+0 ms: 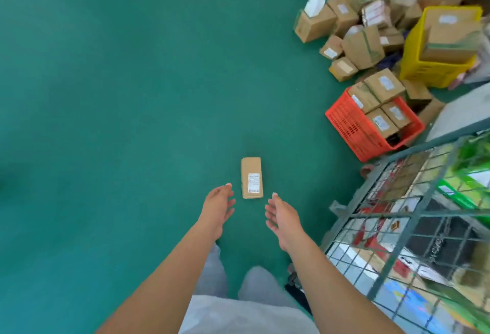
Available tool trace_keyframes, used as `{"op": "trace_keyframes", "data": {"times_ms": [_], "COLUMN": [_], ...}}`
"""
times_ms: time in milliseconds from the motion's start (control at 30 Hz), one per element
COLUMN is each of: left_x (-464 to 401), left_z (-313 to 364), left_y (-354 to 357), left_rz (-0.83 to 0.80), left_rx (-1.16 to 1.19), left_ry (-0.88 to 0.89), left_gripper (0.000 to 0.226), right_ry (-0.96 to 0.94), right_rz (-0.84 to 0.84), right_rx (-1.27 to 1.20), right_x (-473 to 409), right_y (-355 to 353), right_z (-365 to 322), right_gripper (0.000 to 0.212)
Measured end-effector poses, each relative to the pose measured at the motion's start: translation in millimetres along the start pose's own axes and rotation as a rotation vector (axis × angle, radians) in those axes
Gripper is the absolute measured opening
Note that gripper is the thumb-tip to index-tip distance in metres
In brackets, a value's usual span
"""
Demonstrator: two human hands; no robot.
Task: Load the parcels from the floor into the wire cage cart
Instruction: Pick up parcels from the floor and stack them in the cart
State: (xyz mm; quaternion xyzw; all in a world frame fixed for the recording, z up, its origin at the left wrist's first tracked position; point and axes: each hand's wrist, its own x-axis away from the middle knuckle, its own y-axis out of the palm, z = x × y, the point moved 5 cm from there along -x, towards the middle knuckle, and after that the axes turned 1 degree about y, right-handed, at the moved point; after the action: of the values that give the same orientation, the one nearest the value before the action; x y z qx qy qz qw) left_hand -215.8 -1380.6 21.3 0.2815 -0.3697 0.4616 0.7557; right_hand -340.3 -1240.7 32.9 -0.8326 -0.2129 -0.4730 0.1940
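A small brown cardboard parcel (251, 177) with a white label lies alone on the green floor in front of me. My left hand (218, 206) is stretched out just left of its near end, fingers apart, holding nothing. My right hand (282, 217) is open too, just right of and slightly nearer than the parcel. Neither hand touches it. The wire cage cart (376, 201) stands at the lower right, with several parcels and bags inside.
A red plastic crate (352, 129) holding boxes sits beyond the cart. A yellow crate (419, 50) with a large box stands further back. Many loose cardboard parcels (352, 28) are heaped at the top right. Green floor stretches to the left.
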Motion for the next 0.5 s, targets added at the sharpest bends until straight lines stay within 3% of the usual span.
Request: {"op": "trace_keyframes", "data": {"times_ms": [100,233,500], "left_x": [-47.5,-121.5,-282.0], "left_z": [16.7,12.3,-48.4], "left_y": [8.7,24.3,61.4], "left_rz": [-0.026,-0.061,-0.043], "left_rx": [-0.099,-0.234,-0.384], "left_ry": [-0.046,-0.133,-0.262], "left_gripper": [0.013,0.018,0.011], "right_ry": [0.051,0.149,0.300], "right_rz": [0.014,0.057,0.067], "right_rx": [0.016,0.004,-0.002], "right_x": [-38.0,-108.6,-276.1], "right_y": [12.8,12.7,5.0], "right_z": [-9.5,-5.5,29.2], "right_gripper": [0.028,0.023,0.041]}}
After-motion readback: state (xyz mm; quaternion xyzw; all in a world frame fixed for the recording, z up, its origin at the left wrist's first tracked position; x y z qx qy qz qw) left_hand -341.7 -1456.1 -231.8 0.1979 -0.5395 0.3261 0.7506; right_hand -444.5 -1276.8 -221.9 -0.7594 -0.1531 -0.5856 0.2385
